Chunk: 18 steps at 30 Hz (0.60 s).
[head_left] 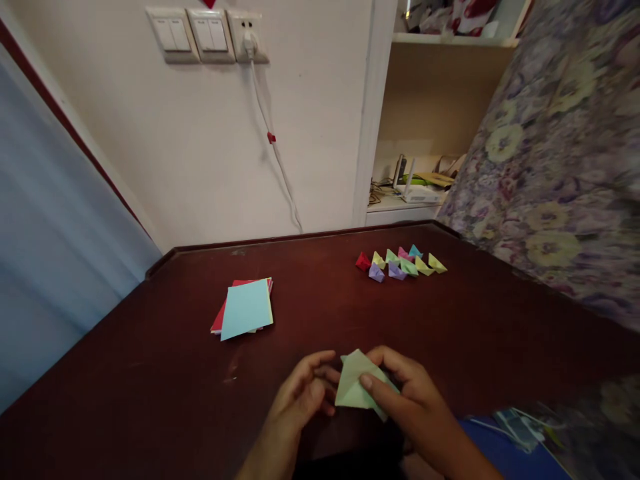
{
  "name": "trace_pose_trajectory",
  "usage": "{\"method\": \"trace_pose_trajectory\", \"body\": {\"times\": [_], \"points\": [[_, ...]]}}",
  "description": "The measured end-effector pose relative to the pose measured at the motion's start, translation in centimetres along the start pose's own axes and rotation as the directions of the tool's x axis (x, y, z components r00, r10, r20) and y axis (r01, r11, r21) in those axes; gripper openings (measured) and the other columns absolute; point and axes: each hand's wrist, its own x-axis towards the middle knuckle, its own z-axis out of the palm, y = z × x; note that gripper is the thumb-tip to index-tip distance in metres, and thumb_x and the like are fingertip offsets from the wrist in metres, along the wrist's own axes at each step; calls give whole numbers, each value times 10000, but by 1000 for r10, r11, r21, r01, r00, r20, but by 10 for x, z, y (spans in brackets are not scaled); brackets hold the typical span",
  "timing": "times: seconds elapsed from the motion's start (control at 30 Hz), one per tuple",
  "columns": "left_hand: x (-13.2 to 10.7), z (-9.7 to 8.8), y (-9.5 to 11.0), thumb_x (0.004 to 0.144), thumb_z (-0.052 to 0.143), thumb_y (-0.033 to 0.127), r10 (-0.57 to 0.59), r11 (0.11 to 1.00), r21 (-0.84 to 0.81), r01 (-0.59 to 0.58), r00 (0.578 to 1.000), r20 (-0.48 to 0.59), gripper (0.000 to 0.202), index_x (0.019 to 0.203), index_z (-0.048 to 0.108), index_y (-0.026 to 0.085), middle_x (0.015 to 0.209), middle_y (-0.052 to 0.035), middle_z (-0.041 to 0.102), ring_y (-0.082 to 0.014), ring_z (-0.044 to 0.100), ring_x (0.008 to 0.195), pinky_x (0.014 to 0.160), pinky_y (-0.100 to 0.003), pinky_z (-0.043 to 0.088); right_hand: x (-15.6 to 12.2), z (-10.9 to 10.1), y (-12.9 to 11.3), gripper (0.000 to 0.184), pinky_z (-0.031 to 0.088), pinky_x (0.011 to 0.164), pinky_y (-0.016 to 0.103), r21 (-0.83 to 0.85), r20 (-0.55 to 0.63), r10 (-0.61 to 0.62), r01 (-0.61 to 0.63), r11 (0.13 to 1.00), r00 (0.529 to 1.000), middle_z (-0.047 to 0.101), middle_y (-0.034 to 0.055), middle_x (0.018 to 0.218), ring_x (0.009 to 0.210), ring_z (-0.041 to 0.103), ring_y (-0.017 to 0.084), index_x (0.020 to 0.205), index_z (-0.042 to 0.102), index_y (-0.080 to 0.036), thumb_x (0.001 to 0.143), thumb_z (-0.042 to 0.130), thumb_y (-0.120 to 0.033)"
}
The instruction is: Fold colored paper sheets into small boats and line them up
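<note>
A partly folded sheet of light green paper (353, 383) is pinched between the thumb and fingers of my right hand (405, 387), above the near edge of the table. Close to the paper's left side is my left hand (305, 393), its fingers apart and curved; it holds nothing. Farther back on the right, several small folded paper boats (397, 270) stand in two rough rows, in red, yellow, green, pink, blue and purple. To the left lies a stack of coloured paper sheets (247, 307), light blue on top, with red and yellow edges showing beneath.
The dark red table (310, 293) meets a wall with switches (173, 33) and a plugged-in white cable (280, 167). A shelf with a white router (420, 193) stands behind. A floral curtain (555, 167) hangs right, a blue curtain (65, 233) left.
</note>
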Motion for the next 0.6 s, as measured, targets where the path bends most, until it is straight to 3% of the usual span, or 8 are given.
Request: {"method": "trace_pose_trajectory", "body": {"times": [0.1,0.23,0.4,0.6], "points": [[1,1,3,702,868,360,34,998,61,-32,999,-20,463,1125,726,237,964,-43,702,-215,607,880,779,-304,488,-1,4,-3,164,420,658,268,-86,60,9,-4,996,998,619,0,729,720,557,178,758,654,-195,862,606,-312],[5,6,-1,764,823,323,16,999,46,-14,998,-55,190,828,722,175,759,-18,681,-164,573,705,658,-264,477,-1,8,-4,140,410,670,266,-88,71,8,-2,996,997,613,-3,750,731,540,175,787,676,-198,849,611,-305],[6,10,-5,762,818,274,45,994,-88,-62,983,-180,174,858,708,179,786,-20,692,-169,591,728,685,-269,503,1,10,-1,147,429,624,250,158,23,113,-115,981,993,591,-14,728,682,533,157,839,654,-185,790,667,-323],[6,6,-2,811,779,265,62,997,-26,-66,990,-126,130,884,703,188,777,-10,674,-180,597,748,698,-273,500,3,11,2,157,445,596,237,275,-1,156,-149,950,988,609,-21,648,615,551,139,808,663,-174,793,694,-327]]}}
